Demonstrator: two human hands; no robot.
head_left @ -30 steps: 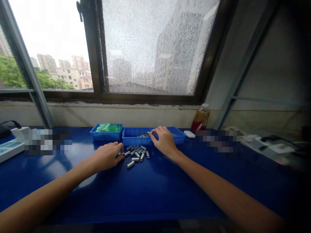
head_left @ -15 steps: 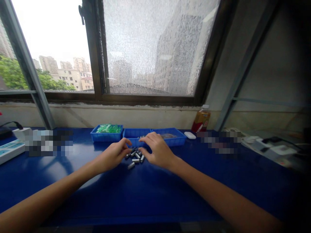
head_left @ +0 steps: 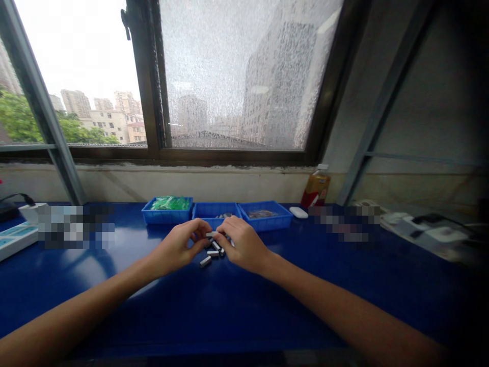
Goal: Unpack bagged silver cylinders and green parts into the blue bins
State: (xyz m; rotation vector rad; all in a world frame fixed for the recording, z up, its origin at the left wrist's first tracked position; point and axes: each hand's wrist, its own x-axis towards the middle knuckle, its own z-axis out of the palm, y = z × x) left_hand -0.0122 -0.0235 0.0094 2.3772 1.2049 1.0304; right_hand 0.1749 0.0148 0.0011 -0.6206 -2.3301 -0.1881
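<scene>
In the head view, a short silver metal tube (head_left: 212,234) is held level between my two hands, just above a small pile of like tubes (head_left: 216,245) on the blue table. My right hand (head_left: 244,243) pinches its right end between thumb and forefinger. The fingers of my left hand (head_left: 181,245) close around its left end, with thumb and forefinger near each other. Both hands hide part of the pile. One loose tube (head_left: 205,261) lies nearest me. Behind the hands, a blue bin (head_left: 206,209) contains several grey metal pieces.
Left of that bin stands a blue bin of green packets (head_left: 170,203); right of it, another blue bin (head_left: 271,223) has small thin pieces inside. Farther right are a white case (head_left: 298,212) and a drink bottle (head_left: 316,188). A power strip (head_left: 17,237) lies at the left.
My right hand has come from above the middle bin, where it held a metal piece, down and left to the pile. My left hand has moved slightly right, and the two now meet at one tube.
</scene>
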